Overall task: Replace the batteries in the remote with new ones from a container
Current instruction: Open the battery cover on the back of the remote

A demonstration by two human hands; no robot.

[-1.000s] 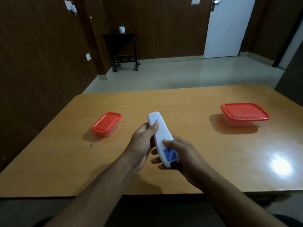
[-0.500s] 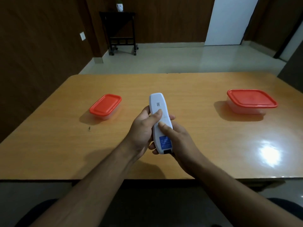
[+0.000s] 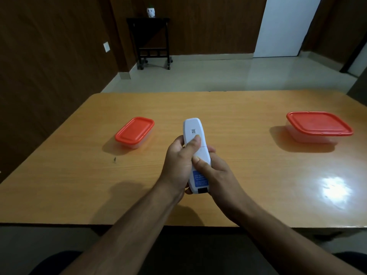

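A white remote (image 3: 192, 128) is held back side up above the middle of the wooden table (image 3: 248, 108); a QR label shows near its far end and a blue sticker near me. My left hand (image 3: 179, 161) grips its left side, thumb laid across the back. My right hand (image 3: 219, 175) holds the near half from the right, its thumb pressing on the back cover. A small clear container with a red lid (image 3: 135, 131) sits to the left. A larger red-lidded container (image 3: 318, 126) stands at the right. Both lids are on; their contents are hidden.
A bright light glare lies on the table at the right front. Beyond the table is a pale tiled floor, with a dark side table (image 3: 153, 42) carrying a small white pot against the wood-panelled wall, and a white door (image 3: 286, 26).
The remote and both hands have stayed together over the table's middle; my right thumb has slid further up the back cover. The camera has tilted down slightly.
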